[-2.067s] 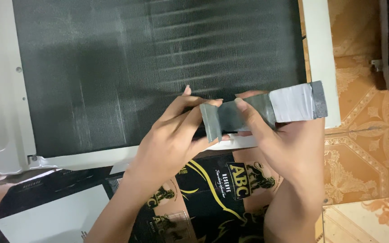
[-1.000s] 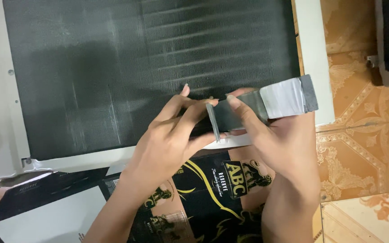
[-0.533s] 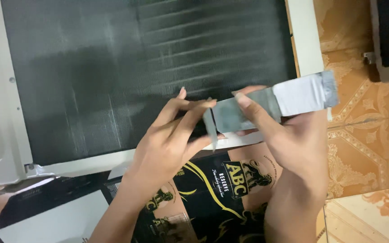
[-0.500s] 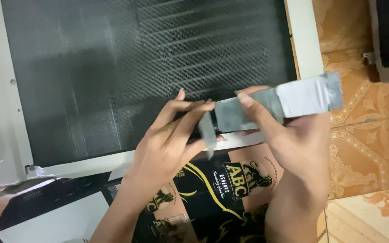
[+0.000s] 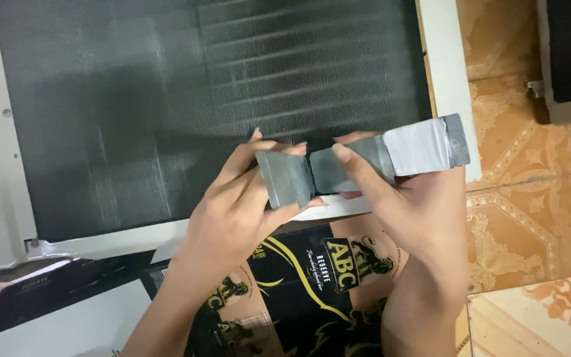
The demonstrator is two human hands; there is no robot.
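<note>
Grey putty, a soft strip of it still partly wrapped in pale paper, sits between both hands above the dark finned coil of a white-framed air-conditioner unit lying on the floor. The right hand holds the putty strip lengthwise, thumb laid along its bare grey end and fingers curled behind the wrapped part. The left hand pinches a grey piece between thumb and fingertips; it hangs bent downward and meets the strip only at a narrow seam, so it looks nearly torn free.

To do this well, I would judge that the right thumb should press close to the seam, so the strip does not stretch or thin further along. The left hand does best gripping the piece near its top edge and twisting as it pulls, which gives a clean break, not a long string. Keeping both hands over the frame's lower edge instead of the coil would spare the thin fins from crumbs or a slip. A black printed carton and patterned tiles lie below.
</note>
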